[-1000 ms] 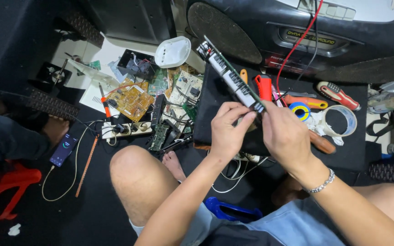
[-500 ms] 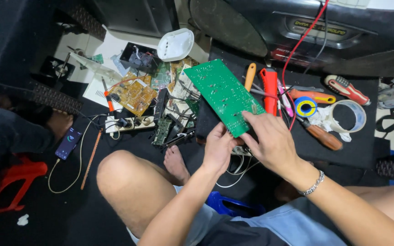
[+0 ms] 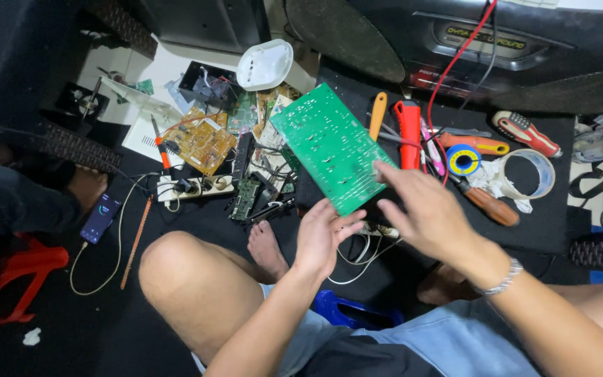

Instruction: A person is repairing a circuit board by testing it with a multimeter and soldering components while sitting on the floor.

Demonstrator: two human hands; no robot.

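Pinching the near edge of a green circuit board, the left hand holds it tilted above the clutter, while the right hand hovers open, fingers spread, touching its right corner. Beyond lie screwdrivers, tape rolls, and a yellow board leftward.

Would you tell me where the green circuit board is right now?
In the head view, the green circuit board sits centre-frame, between the left hand and right hand.
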